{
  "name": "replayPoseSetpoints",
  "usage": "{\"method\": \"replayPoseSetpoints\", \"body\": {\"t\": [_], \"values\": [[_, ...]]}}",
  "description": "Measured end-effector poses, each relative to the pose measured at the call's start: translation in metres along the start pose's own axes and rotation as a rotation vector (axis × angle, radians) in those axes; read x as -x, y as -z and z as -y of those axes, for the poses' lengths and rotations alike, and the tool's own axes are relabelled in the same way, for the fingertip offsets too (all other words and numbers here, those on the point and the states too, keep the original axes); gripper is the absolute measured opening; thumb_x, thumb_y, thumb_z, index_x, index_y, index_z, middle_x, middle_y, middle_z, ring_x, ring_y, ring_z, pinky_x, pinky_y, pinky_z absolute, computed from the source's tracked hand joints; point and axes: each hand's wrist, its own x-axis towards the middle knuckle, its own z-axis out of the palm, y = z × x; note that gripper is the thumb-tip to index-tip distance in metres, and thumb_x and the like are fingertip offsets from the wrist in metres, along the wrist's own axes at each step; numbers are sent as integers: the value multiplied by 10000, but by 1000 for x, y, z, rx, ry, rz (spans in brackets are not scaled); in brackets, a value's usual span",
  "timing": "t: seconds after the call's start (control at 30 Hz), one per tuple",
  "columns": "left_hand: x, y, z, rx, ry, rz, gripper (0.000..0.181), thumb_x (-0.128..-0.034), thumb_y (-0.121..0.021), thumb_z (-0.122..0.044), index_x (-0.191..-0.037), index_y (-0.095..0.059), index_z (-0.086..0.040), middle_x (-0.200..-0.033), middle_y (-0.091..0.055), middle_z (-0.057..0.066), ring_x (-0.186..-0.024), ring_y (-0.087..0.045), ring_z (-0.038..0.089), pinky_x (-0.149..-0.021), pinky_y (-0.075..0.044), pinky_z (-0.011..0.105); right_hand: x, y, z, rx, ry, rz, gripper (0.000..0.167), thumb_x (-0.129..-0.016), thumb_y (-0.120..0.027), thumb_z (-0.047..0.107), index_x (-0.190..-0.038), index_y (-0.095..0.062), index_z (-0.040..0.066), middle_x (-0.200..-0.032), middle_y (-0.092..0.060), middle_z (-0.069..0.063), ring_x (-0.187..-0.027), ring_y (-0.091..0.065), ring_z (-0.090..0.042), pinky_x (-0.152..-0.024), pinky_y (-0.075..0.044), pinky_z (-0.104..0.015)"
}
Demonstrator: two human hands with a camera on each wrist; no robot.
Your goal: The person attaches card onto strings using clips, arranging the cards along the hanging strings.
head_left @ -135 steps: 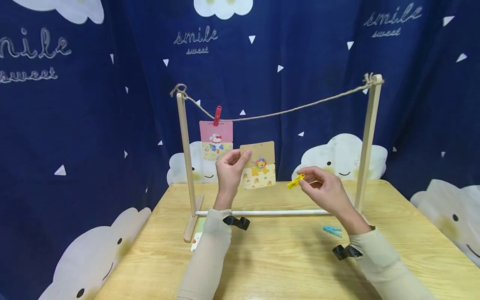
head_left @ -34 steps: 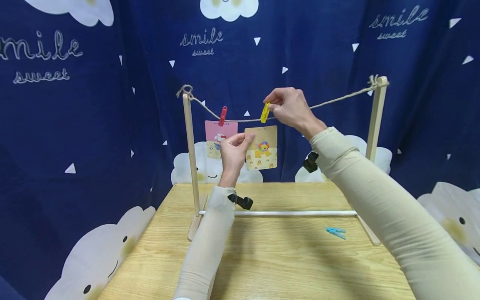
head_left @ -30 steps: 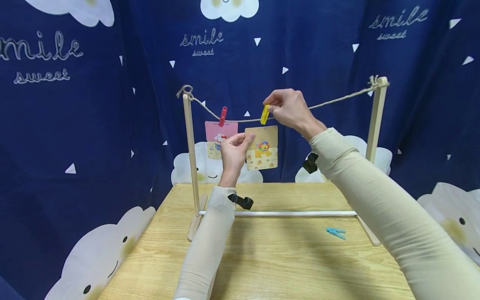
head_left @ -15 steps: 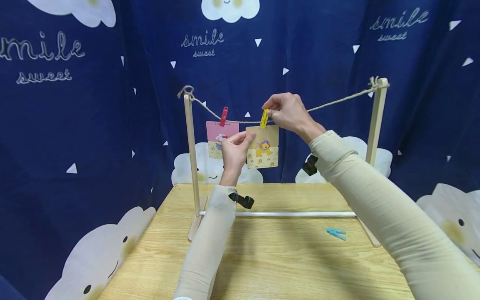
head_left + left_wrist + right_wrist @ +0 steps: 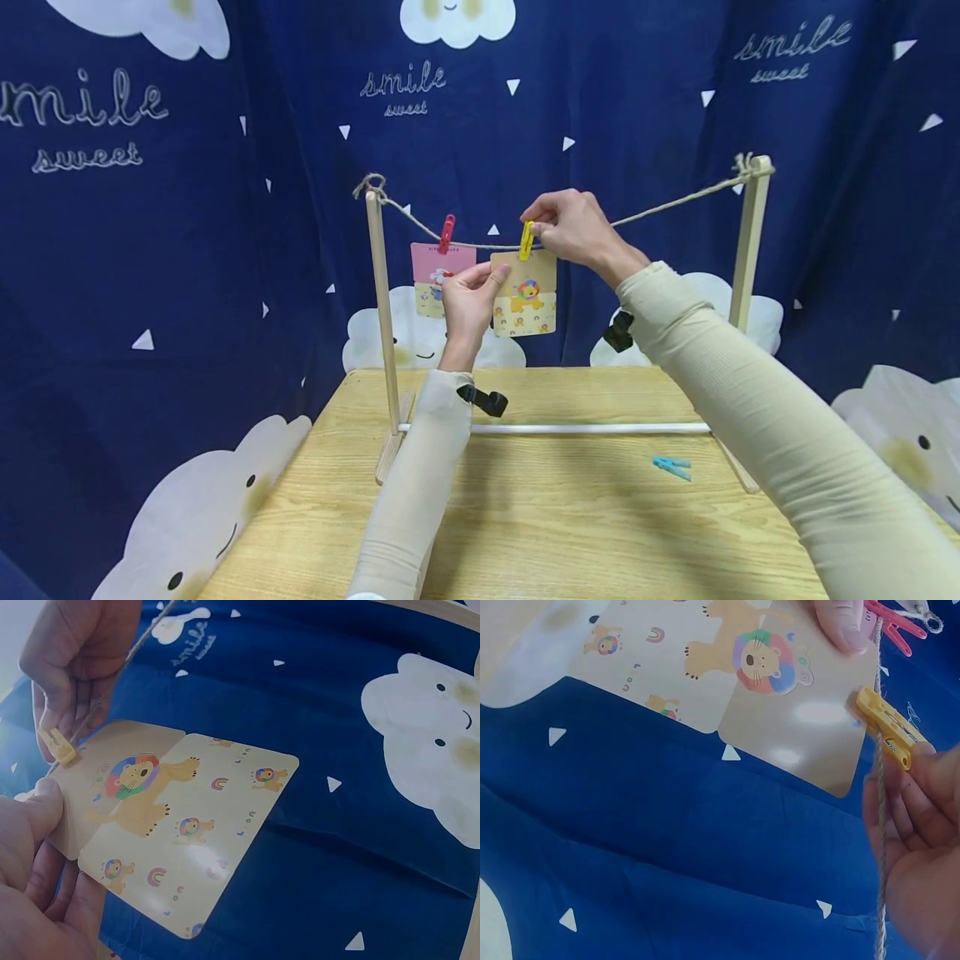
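Under the rope (image 5: 675, 202), a wooden worktop (image 5: 570, 533)
Behind the rope, a navy cloud-print curtain (image 5: 645, 100); at the rope, the left hand (image 5: 467, 310) pinches a card (image 5: 528, 296) in its fingers, the right hand (image 5: 576, 229) a yellow clothespin (image 5: 527, 242).

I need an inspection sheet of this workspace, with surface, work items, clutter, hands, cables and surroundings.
Surface: wood-grain table, with a rope strung above it between two posts.
Work items: lion card at the rope, with the yellow clip at its top edge; whether it grips fully, cannot tell. Pink card hangs by the red clip.
Clutter: blue clip lies loose on the table.
Hands: left hand pinches the lion card's side; right hand pinches the yellow clip.
Cables: nothing seen.
Surroundings: blue printed curtain behind the table.
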Motion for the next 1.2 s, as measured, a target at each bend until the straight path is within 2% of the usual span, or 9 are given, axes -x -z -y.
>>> {"method": "replayPoseSetpoints", "body": {"t": [0.5,0.77,1.2], "values": [[0,-2,2,-19,-17,-3,278,-867,-857,-339,-988,-828,-90,-803,-757,24,-710,-630,71,-590,-448,227,-2,4,-3,26,-11,71,314,-1020,-549,177,-1264,-724,83,-1148,-714,-93,-997,-622,-250,-891,-553,-414],[1,-3,4,-41,-29,-20,289,-853,-873,-325,-949,-814,-59,-803,-750,30,-718,-641,65,-628,-493,229,0,2,-5,26,-1,71,343,-1010,-528,190,-1277,-720,94,-1170,-714,-91,-1011,-622,-248,-899,-546,-414],[3,-1,1,-45,-51,-7,302,-854,-872,-336,-993,-815,-73,-864,-773,76,-752,-699,114,-636,-518,234,1,2,-5,36,17,70,364,-985,-511,172,-1268,-719,79,-1149,-719,-96,-1004,-624,-250,-872,-533,-408]]}}
